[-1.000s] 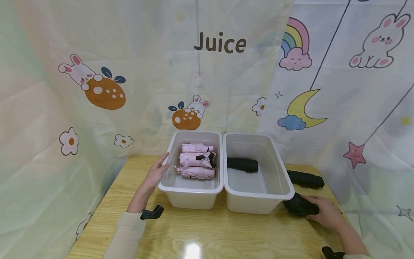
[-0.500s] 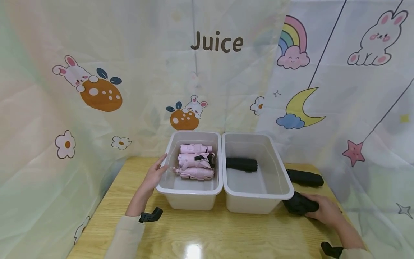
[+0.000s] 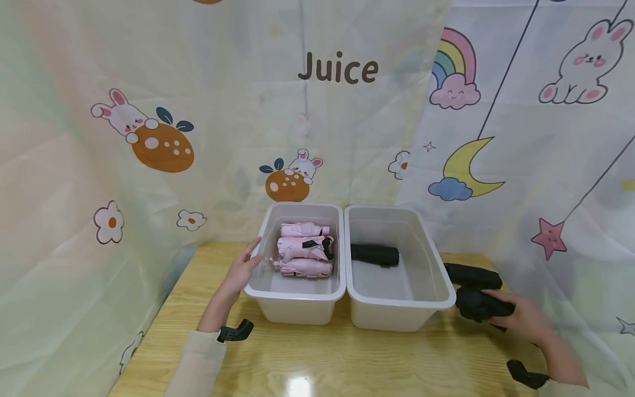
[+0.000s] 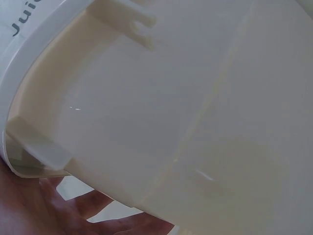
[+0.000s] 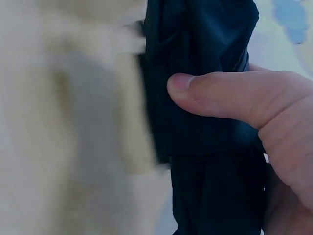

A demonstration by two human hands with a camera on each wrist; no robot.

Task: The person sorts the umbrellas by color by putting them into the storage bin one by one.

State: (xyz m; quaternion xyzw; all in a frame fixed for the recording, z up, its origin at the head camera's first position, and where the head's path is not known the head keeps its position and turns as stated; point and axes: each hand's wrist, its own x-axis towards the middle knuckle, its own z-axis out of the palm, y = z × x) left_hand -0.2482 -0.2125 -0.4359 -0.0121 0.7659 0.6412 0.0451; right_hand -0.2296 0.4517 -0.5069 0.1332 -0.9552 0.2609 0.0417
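In the head view my right hand (image 3: pixel 528 320) grips a folded black umbrella (image 3: pixel 478 304) just right of the right bin. The right wrist view has the thumb pressed across the umbrella's dark cloth (image 5: pixel 210 132); the other fingers are mostly hidden behind it. My left hand (image 3: pixel 242 270) rests against the left side of the left grey-white bin (image 3: pixel 297 296), its fingers fairly straight. From the left wrist, fingers (image 4: pixel 93 203) show below the bin's outer wall (image 4: pixel 161 107). Several folded pink umbrellas (image 3: pixel 305 248) lie in the left bin.
A black umbrella (image 3: pixel 374 255) lies in the right bin (image 3: pixel 402 303), which stands against the left one. Another black umbrella (image 3: pixel 473 275) lies on the wooden table (image 3: pixel 347 364) behind my right hand. A small dark piece (image 3: pixel 498 327) shows below that hand. A printed curtain (image 3: pixel 223 138) encloses the table.
My right hand has lifted the black umbrella slightly and carried it to the right, away from the right bin's wall. The left hand keeps its place on the left bin.
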